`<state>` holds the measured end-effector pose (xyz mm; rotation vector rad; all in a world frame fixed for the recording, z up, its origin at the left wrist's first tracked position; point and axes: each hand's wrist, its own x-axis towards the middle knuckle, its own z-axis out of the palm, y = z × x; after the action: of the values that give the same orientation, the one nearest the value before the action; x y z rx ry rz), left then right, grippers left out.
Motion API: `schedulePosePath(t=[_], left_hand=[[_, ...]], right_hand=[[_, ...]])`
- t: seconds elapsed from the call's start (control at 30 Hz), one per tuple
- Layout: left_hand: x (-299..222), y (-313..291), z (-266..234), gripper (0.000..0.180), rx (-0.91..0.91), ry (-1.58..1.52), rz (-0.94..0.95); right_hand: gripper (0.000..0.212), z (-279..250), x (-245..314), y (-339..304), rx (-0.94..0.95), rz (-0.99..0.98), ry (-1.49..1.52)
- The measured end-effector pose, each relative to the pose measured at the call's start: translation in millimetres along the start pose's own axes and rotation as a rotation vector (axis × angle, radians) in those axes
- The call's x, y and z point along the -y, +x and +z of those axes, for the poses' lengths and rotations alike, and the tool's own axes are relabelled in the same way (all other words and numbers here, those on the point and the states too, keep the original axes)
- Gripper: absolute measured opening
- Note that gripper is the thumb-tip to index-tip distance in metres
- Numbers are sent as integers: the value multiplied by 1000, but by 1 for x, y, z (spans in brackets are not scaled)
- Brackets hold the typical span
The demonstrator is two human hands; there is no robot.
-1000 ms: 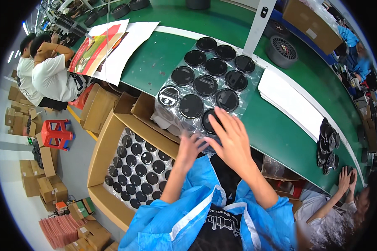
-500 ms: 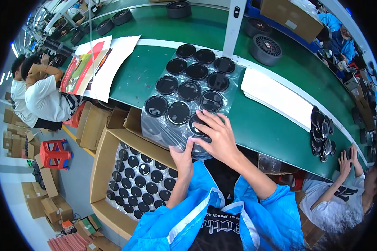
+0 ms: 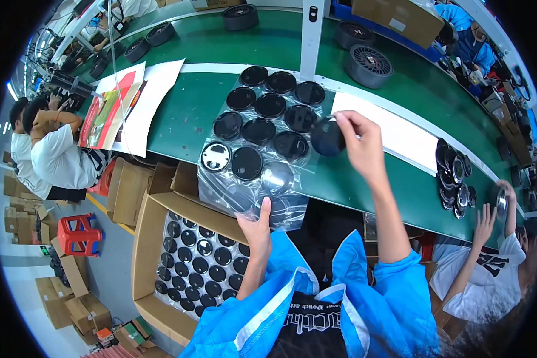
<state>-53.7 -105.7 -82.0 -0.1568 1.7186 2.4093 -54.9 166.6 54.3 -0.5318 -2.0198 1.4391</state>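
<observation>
At the green bench [image 3: 182, 125], the right hand [image 3: 361, 143] pinches a black disc [image 3: 327, 138] by its rim, at three o'clock of the clear plastic sheet [image 3: 219, 192] carrying more discs [image 3: 246, 163]. The left hand [image 3: 257, 234] touches the sheet's six o'clock edge; whether it grips, I can't tell.

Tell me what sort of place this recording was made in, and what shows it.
Probably a factory assembly or packing line: a long green workbench bears wheel-shaped parts and black discs, an open carton holds similar discs, and other people are nearby.
</observation>
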Motion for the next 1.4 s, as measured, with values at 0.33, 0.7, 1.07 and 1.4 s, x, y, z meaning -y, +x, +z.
schedulePosePath(t=[0.33, 0.7, 1.07, 1.4], left_hand=[[50, 20, -85, 64, 380, -576, -328], [-3, 47, -46, 53, 109, -263, -244], [-13, 35, -20, 50, -50, -146, -103], [-33, 27, -9, 49, -57, -70, -181]], right_hand=[[42, -60, -27, -53, 382, -313, -618], [68, -60, -31, -93, 296, -187, -610], [54, 98, 23, -78, 405, -675, -545], [24, 81, 17, 31, 68, -161, 116]])
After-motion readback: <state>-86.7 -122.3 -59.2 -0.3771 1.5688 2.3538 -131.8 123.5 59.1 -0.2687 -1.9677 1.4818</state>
